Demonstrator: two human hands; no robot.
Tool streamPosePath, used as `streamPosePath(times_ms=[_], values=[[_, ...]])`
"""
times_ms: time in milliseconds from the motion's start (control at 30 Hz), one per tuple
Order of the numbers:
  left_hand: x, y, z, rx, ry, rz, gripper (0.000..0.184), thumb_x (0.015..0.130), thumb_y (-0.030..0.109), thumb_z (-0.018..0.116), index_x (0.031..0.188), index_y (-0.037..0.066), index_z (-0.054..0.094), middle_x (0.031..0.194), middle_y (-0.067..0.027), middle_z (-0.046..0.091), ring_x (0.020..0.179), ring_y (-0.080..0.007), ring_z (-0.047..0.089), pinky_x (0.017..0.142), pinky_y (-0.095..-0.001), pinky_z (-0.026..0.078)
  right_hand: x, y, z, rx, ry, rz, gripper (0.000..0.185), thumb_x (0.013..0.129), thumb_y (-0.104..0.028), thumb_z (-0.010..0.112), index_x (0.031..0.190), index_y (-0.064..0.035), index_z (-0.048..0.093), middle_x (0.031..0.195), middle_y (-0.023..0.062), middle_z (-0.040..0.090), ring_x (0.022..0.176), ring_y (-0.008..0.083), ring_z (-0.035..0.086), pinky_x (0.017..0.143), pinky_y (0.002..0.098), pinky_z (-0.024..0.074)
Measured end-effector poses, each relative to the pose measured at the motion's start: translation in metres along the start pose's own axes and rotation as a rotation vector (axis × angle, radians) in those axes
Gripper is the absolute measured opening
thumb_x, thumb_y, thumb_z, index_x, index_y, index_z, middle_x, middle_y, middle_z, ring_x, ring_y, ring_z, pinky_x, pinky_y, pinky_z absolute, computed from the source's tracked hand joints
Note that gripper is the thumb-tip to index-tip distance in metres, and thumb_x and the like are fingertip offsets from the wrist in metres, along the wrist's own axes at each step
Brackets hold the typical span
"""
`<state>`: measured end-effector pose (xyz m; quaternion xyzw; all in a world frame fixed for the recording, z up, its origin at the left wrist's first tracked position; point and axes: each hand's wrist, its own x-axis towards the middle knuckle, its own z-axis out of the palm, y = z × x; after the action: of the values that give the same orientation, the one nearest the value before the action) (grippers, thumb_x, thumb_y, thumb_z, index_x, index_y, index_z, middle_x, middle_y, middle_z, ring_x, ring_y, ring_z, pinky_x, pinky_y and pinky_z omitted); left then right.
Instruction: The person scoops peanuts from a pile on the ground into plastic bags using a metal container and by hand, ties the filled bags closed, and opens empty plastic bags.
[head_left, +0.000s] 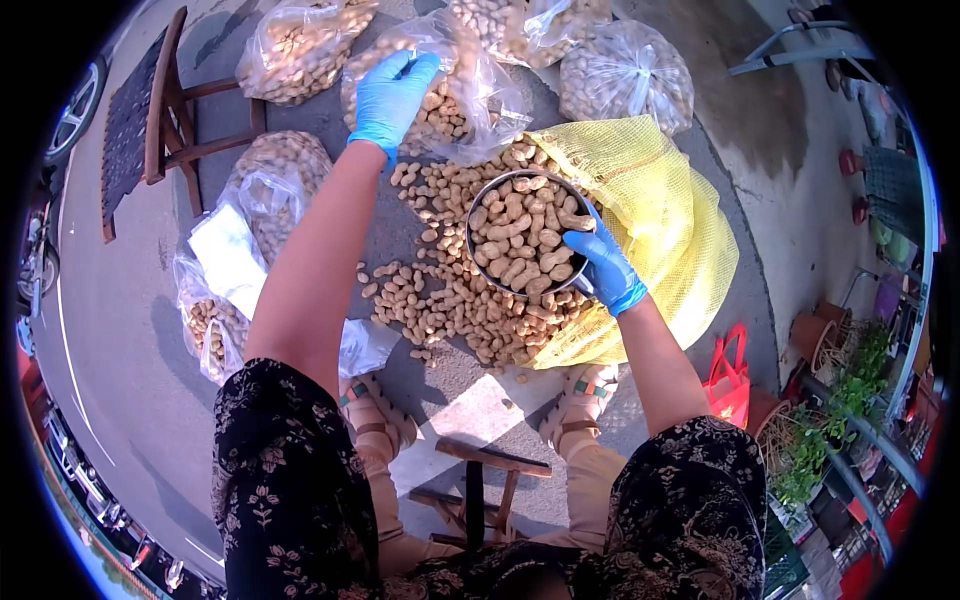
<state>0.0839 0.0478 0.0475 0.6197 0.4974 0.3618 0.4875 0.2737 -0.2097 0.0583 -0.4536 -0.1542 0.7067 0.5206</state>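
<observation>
My left hand [392,102], in a blue glove, pinches the rim of an open clear plastic bag [490,100] that has peanuts inside. My right hand [606,262], also gloved in blue, grips the side of a round metal bowl [476,262], thumb over the rim. Unshelled peanuts [528,232] fill the bowl to the top. Below it, a loose heap of peanuts [425,300] spreads over the ground and into the mouth of a yellow mesh sack [665,215], which lies to the right.
Filled bags of peanuts stand around the heap, one at the upper left [300,50] and a tied one [628,75] at the upper right. A wooden chair [165,110] is at left, a low wooden stool [490,460] between my legs, and a red bag [730,385] at right.
</observation>
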Motion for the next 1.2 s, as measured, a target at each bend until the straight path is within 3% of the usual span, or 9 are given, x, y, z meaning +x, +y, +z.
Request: streamPosePath(times_ms=[133,333,433,533,633,733,767,867,1200], values=[[0.011,0.017,-0.056,-0.695,-0.066,-0.068,0.020,0.089,0.020,0.051,0.097,0.003,0.058,0.085,-0.0032,0.061,0.074,-0.0125,0.055,0.071,-0.0273,0.044,0.029,-0.012,0.031,0.115,-0.071,0.046,0.072,0.078,-0.016,0.057,0.139,-0.0035,0.022,0.130,0.0169,0.042,0.115,0.0258,0.047,0.098,0.0367,0.0399],[-0.024,0.034,-0.113,-0.673,-0.225,-0.272,0.017,0.088,0.022,0.052,0.093,0.006,0.058,0.087,-0.0017,0.061,0.064,-0.0067,0.044,0.062,-0.0238,0.038,0.103,-0.039,0.089,0.037,0.019,0.023,0.059,0.079,-0.020,0.059,0.130,-0.0014,0.035,0.116,0.0125,0.051,0.101,0.0208,0.054,0.087,0.0304,0.0467],[-0.030,0.044,-0.119,-0.700,-0.197,-0.256,0.020,0.087,0.022,0.052,0.097,0.006,0.059,0.092,-0.0004,0.060,0.066,-0.0069,0.045,0.063,-0.0222,0.039,0.165,-0.039,0.108,-0.306,0.258,-0.263,0.066,0.073,-0.025,0.066,0.124,0.0053,0.038,0.108,0.0134,0.053,0.096,0.0190,0.054,0.081,0.0315,0.0473],[-0.027,0.043,-0.127,-0.727,-0.210,-0.168,0.019,0.089,0.020,0.049,0.099,0.006,0.058,0.092,-0.0052,0.061,0.068,-0.0115,0.056,0.061,-0.0252,0.046,0.191,-0.048,0.149,-1.395,0.773,-0.557,0.075,0.060,-0.032,0.074,0.118,0.0031,0.042,0.101,0.0162,0.055,0.092,0.0218,0.056,0.078,0.0343,0.0466],[-0.020,0.043,-0.129,-0.731,-0.225,-0.076,0.021,0.090,0.016,0.045,0.101,0.004,0.058,0.104,-0.0081,0.062,0.069,-0.0116,0.057,0.060,-0.0229,0.047,0.216,-0.037,0.166,-1.761,0.701,-0.950,0.097,0.051,-0.042,0.078,0.132,-0.0110,0.035,0.098,0.0234,0.049,0.090,0.0359,0.049,0.073,0.0458,0.0430],[-0.020,0.034,-0.138,-0.833,-0.241,-0.020,0.021,0.090,0.015,0.045,0.100,0.003,0.059,0.104,-0.0083,0.062,0.070,-0.0123,0.058,0.060,-0.0233,0.047,0.208,-0.041,0.188,-1.859,0.663,-1.482,0.046,0.075,-0.028,0.058,0.114,-0.0048,0.056,0.090,0.0182,0.058,0.079,0.0317,0.056,0.064,0.0467,0.0443],[-0.019,0.028,-0.141,-0.827,-0.206,-0.060,0.020,0.090,0.014,0.045,0.102,0.003,0.056,0.103,-0.0101,0.062,0.071,-0.0139,0.059,0.060,-0.0246,0.048,0.205,-0.041,0.193,-1.981,0.501,-0.786,0.065,0.072,-0.028,0.061,0.130,-0.0030,0.043,0.108,0.0230,0.052,0.101,0.0408,0.048,0.081,0.0502,0.0411],[-0.020,0.013,-0.152,-1.002,-0.190,-0.153,0.020,0.089,0.013,0.045,0.104,0.002,0.052,0.100,-0.0126,0.062,0.072,-0.0157,0.060,0.060,-0.0271,0.048,0.221,-0.043,0.174,-1.907,0.756,-0.990,0.097,0.051,-0.044,0.079,0.132,-0.0138,0.036,0.097,0.0205,0.049,0.090,0.0343,0.049,0.070,0.0438,0.0419],[-0.033,-0.001,-0.139,-0.968,-0.115,-0.209,0.022,0.090,0.019,0.051,0.105,0.004,0.054,0.099,-0.0073,0.060,0.074,-0.0128,0.057,0.063,-0.0246,0.046,0.190,-0.079,0.137,-1.555,0.857,-1.055,0.091,0.054,-0.044,0.080,0.125,-0.0046,0.038,0.096,0.0146,0.055,0.092,0.0305,0.049,0.076,0.0379,0.0463]])
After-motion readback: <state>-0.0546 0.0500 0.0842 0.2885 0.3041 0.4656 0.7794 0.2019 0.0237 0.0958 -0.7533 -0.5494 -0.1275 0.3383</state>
